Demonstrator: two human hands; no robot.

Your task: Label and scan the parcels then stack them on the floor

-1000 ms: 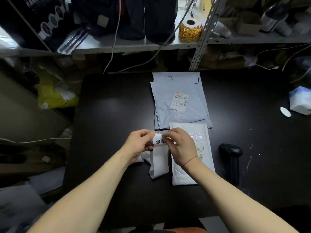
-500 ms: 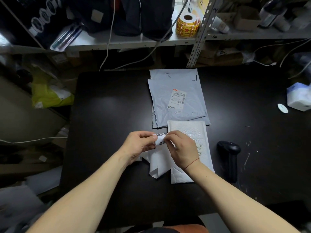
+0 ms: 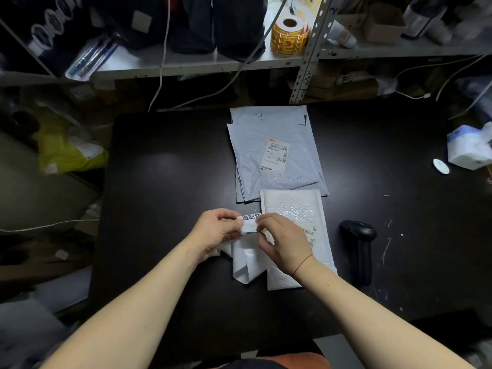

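My left hand point(image 3: 218, 230) pinches the left end of the label point(image 3: 250, 218) between thumb and fingers point(image 3: 229, 214). My right hand point(image 3: 282, 243) nips its right edge with curled fingertips. Both hold it just off the table point(image 3: 165, 182), beside the left edge of the mailer point(image 3: 292, 209). A creased white sheet, which I take for the backing point(image 3: 243, 262), hangs below the label, and its lower end lies on the table.

The label looks thin and limp, and I expect one face is sticky. It is best held by its very edges and kept taut, or it will curl and stick to itself or to my skin.

The mailer lies flat under my right wrist, with a barcode sticker already on it. It should be light, padded and soft, and easy to lift by an edge or corner. The grey bags point(image 3: 266, 155) overlap beyond it, the upper one labelled. Their film looks slick, so a stack of them may slide.

The scanner point(image 3: 359, 241) lies to the right of the mailer, apart from it.
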